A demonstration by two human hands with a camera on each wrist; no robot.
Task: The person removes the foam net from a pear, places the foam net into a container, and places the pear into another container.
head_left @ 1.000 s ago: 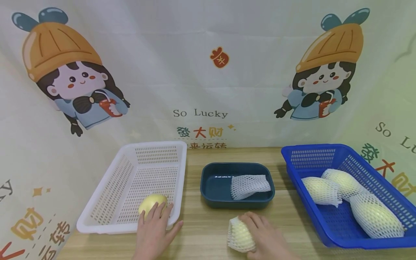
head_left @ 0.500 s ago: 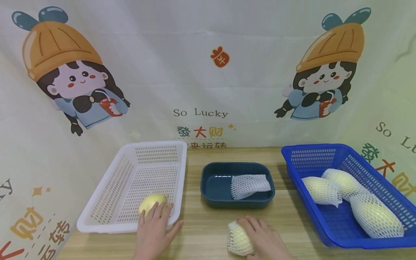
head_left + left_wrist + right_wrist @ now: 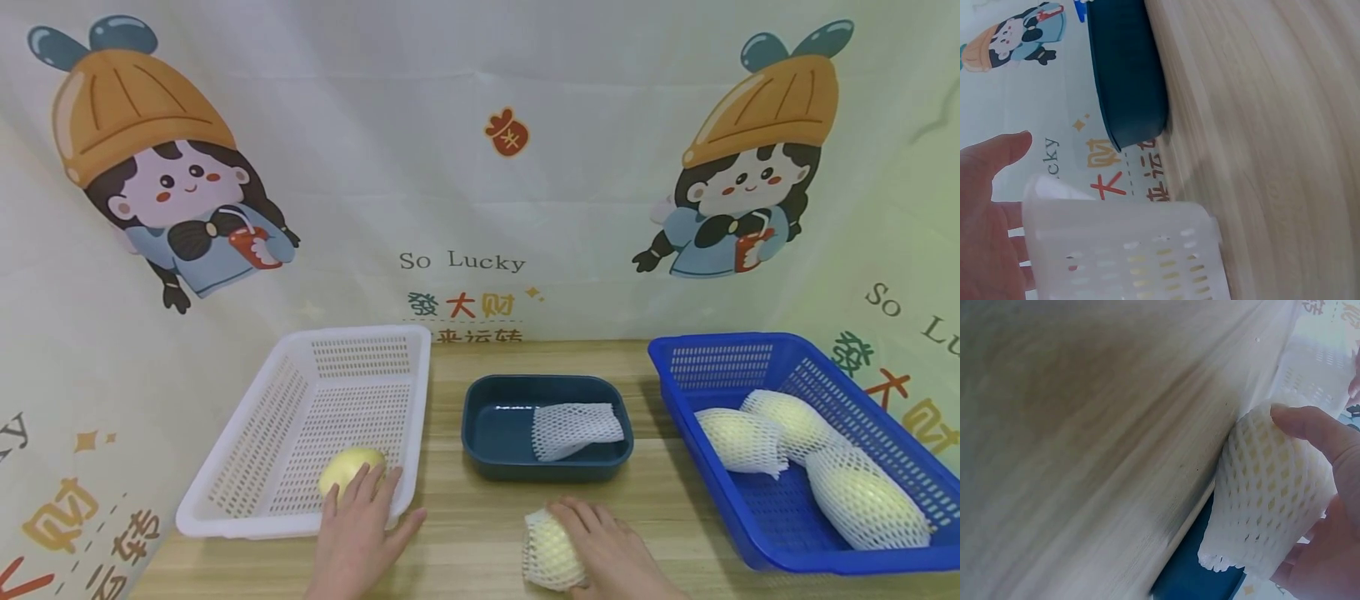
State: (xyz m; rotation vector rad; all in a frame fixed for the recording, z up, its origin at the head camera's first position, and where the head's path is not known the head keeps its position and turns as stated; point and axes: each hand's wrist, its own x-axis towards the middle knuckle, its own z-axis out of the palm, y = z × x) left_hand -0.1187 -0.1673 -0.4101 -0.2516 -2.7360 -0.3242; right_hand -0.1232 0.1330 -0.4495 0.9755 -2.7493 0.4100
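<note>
One second on, gripping netted fruit [image 3: 552,553] slightly lower in right hand [image 3: 613,546], perhaps touching table [image 3: 468,542]; keeping left hand [image 3: 357,525] straight-fingered by bare fruit [image 3: 345,467]; advancing little.

From the head, things look bright and clear, with soft light. The cloth [image 3: 480,200] turns a bit yellow-green on the right. The dark tray [image 3: 547,473] has a small shiny streak inside. The left wrist view is greyer and fuzzy. In the right wrist view, the table [image 3: 1085,425] looks dark and smeary, the netted fruit [image 3: 1272,481] clearer, the white basket [image 3: 1310,381] washed out.
</note>
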